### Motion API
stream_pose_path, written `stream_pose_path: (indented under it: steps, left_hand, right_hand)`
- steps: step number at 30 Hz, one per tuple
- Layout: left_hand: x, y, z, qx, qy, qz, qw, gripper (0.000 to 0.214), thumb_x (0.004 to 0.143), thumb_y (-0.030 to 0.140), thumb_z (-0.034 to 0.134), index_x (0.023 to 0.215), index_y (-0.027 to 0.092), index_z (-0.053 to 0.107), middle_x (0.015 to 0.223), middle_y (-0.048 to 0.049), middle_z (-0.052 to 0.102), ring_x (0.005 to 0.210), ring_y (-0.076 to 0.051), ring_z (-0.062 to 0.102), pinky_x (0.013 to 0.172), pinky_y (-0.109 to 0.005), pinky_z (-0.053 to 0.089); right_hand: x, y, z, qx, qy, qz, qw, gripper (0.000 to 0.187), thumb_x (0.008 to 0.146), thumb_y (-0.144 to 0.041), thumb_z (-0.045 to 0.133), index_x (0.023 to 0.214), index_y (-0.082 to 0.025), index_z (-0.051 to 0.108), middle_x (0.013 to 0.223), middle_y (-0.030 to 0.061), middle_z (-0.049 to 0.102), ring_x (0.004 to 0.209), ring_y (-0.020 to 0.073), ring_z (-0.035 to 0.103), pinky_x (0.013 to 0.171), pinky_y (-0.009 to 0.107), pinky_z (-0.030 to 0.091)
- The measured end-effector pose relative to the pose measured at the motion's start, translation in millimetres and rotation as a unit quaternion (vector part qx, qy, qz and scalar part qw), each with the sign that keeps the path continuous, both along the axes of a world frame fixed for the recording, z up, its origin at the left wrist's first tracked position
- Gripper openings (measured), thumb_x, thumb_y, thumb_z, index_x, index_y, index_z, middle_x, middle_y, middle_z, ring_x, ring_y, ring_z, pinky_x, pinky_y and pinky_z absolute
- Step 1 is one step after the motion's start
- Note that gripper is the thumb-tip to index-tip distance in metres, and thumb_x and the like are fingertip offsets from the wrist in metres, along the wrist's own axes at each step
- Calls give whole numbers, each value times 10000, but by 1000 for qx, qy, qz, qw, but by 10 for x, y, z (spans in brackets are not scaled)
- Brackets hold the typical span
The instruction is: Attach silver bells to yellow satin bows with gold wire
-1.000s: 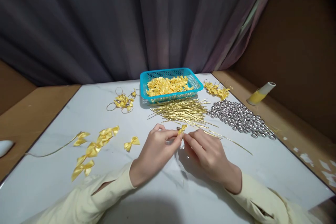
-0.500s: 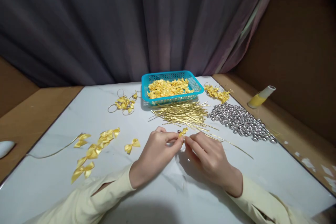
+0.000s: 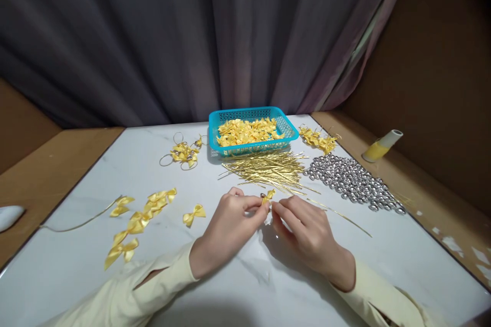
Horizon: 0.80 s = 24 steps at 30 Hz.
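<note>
Between the thumb and forefinger of my left hand a small yellow satin ribbon bow is pinched, with a dark shiny bead beside it. My right hand is closed in a pinch just right of the bow; whatever its fingertips hold is too small to make out. A single yellow bow lies left of my left hand. Just beyond both hands is a heap of gold twist ties. Silver beads are piled to the right.
At the back stands a blue basket of yellow bows. Bows with looped ties lie left of it, and another bow cluster right. A row of bows lies at left. A yellow-and-white tube sits on the right ledge.
The view has shifted very slightly. Both hands stay together at the bow, with only a small movement of the fingers; the bow sits a little lower between them.
</note>
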<state>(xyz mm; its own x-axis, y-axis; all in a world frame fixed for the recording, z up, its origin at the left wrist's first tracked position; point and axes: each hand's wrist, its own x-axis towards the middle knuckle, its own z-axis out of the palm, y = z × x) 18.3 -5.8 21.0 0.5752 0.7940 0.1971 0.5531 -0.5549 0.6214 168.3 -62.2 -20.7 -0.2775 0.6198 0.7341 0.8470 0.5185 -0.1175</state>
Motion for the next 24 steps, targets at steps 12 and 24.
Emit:
stream_pose_path:
  steps: [12,24]
  left_hand:
    - [-1,2,6,3,15,-2,1000,335,791,163,467,460,175,521,446,21,537,558,-133,421,562,-253,363]
    - [4,5,1,-1,15,0,1000,357,800,178,456,445,170,481,436,23,496,558,-130,417,572,-254,367]
  right_hand:
    - [11,-3,-38,2,-7,-8,1000,110,806,-90,505,897,-110,563,703,58,573,607,137,459,520,259,324]
    - [0,5,-34,11,-18,-15,1000,119,812,-92,493,908,-117,558,694,49,576,603,131,462,519,261,324]
